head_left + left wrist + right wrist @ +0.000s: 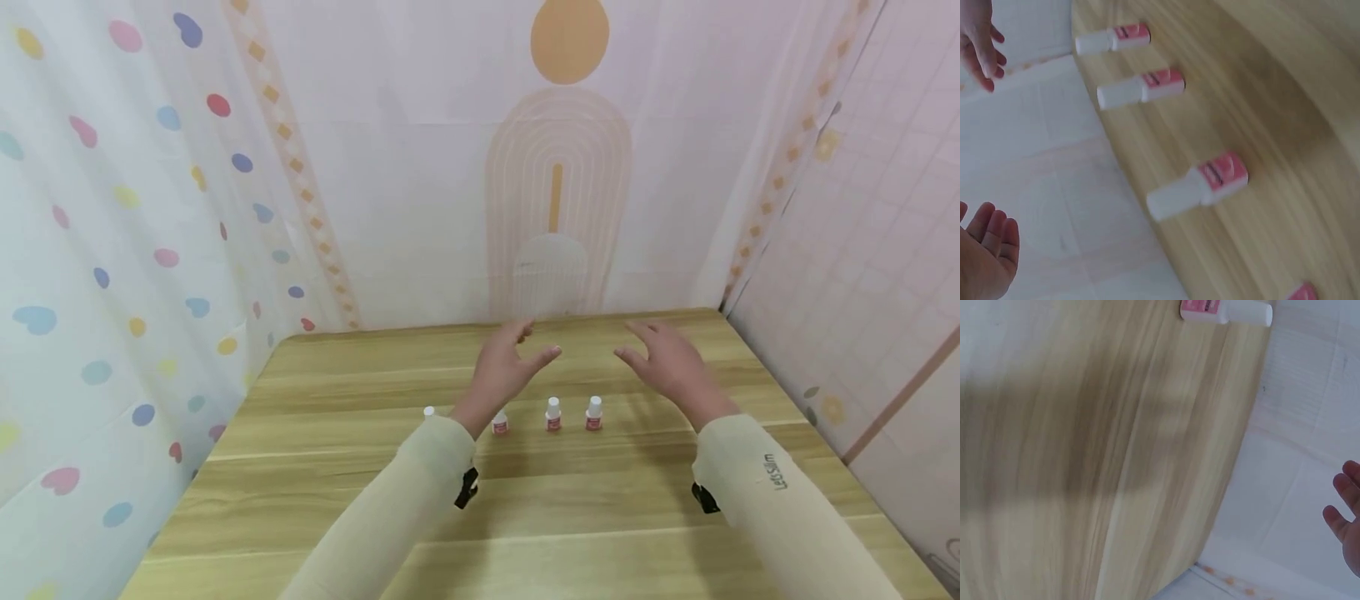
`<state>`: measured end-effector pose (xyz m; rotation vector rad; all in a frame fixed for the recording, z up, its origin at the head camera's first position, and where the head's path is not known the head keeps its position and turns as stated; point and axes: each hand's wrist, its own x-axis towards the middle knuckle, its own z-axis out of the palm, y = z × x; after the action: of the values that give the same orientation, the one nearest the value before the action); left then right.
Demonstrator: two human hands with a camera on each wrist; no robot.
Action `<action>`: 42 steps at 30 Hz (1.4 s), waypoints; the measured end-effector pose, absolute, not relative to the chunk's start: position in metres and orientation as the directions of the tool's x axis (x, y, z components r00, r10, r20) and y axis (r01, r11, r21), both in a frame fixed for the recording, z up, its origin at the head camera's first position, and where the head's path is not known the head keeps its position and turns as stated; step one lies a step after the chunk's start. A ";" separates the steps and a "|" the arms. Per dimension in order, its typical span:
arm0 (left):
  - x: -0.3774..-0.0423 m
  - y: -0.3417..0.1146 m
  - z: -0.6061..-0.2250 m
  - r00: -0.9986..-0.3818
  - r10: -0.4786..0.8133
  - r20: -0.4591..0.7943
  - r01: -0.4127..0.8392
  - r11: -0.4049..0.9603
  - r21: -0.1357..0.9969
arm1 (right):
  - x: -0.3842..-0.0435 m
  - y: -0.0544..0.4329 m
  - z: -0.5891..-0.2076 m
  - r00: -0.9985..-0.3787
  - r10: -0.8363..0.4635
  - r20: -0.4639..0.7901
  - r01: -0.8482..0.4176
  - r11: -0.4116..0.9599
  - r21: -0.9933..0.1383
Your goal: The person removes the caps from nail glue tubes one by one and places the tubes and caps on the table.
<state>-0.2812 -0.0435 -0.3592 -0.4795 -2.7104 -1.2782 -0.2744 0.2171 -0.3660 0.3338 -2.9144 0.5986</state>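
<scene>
Several small white bottles with pink labels stand in a row on the wooden table: a right-hand bottle [594, 413], one beside it [553, 414], a third [500, 423] partly behind my left wrist, and a leftmost one [429, 412] mostly hidden by the sleeve. Above the table, beyond the row, my left hand [507, 367] is held with fingers relaxed and nothing in it. My right hand [671, 364] hovers to the right of the row, also holding nothing. In the left wrist view a bottle [1200, 185] shows its white cap and pink label.
The wood-grain table [570, 508] ends at a back edge against a patterned curtain [420, 167]. A dotted curtain [150, 208] hangs at the left and a pale gridded one [877, 217] at the right. Dark wrist straps sit on both sleeves.
</scene>
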 end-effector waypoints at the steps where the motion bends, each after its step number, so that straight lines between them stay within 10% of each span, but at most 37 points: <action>1: -0.279 -0.041 -0.362 -0.947 0.231 0.221 0.316 0.571 0.758 | -0.274 0.216 -0.367 -0.965 -0.185 0.183 -0.243 0.892 -0.380; 42: -0.219 0.028 -0.483 -0.994 0.021 0.108 0.110 0.317 0.942 | -0.253 0.194 -0.429 -0.961 -0.160 0.225 -0.269 0.725 -0.634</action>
<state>-0.2194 0.0280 -0.4831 -0.1239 -2.4874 -1.7880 -0.2529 0.1943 -0.4288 0.3465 -2.7725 1.0554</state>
